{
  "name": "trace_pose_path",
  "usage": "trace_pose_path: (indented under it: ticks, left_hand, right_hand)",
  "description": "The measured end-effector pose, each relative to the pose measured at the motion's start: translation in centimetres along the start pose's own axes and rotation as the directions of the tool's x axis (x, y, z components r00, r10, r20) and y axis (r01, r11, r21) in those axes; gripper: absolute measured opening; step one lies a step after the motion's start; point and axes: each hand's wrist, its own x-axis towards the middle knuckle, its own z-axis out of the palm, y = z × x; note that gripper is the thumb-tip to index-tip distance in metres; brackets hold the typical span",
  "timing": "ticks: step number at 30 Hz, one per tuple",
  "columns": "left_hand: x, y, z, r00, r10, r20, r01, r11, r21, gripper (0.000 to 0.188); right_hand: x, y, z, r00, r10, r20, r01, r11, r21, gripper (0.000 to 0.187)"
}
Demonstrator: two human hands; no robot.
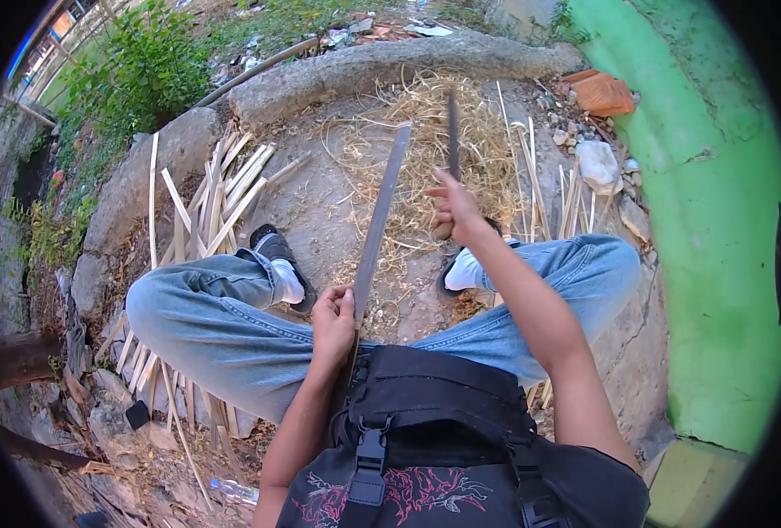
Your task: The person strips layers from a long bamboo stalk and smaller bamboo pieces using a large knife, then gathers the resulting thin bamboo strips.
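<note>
Between my knees, my left hand (333,324) is closed around the near end of a long, flat, grey-brown bamboo strip (380,220). From there the strip slants away from me and a little to the right. Out in front, my right hand (454,208) grips a knife (453,132) whose dark, narrow blade points away from me. A rounded end of its handle shows below the fingers. The blade is apart from the strip, to its right. Under both lies a heap of thin, curly, straw-coloured shavings (487,145).
Pale split strips (223,207) lie piled at my left, and more strips (575,202) lie at the right. A low concrete kerb (337,75) curves across the far side. Along the right runs a green wall (716,264), with a broken orange brick (601,93) and stones beside it.
</note>
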Motion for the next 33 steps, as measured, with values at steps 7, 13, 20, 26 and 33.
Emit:
trace_pose_path:
  ticks: [7, 13, 20, 26, 33]
  left_hand:
    - [-0.1, 0.8, 0.3, 0.974, 0.116, 0.192, -0.106, 0.992, -0.062, 0.022]
    - [-1.9, 2.4, -0.4, 0.91, -0.137, 0.392, 0.127, 0.991, 0.052, 0.031]
    - [-1.3, 2.1, -0.4, 0.919, -0.176, 0.354, 0.206, 0.977, -0.048, 0.044]
    - [-0.8, 2.2, -0.1, 0.961, -0.223, 0.164, 0.234, 0.971, -0.054, 0.045]
    - [-0.7, 2.0, -0.3, 0.971, -0.194, 0.141, 0.201, 0.979, -0.036, 0.043]
  right_hand:
    - [-4.9, 2.0, 4.2, 0.976, -0.13, 0.177, 0.145, 0.987, -0.073, 0.027]
    - [-3.4, -0.6, 3.7, 0.955, -0.292, 0.051, 0.296, 0.949, -0.107, 0.026]
    - [-4.9, -1.3, 0.9, 0.967, -0.24, 0.091, 0.256, 0.897, -0.36, 0.033]
    - [-10.0, 5.4, 2.1, 0.775, -0.366, 0.515, 0.618, 0.269, -0.739, 0.025]
    - [-11.1, 7.7, 3.3, 0.697, -0.283, 0.659, 0.69, 0.017, -0.723, 0.022]
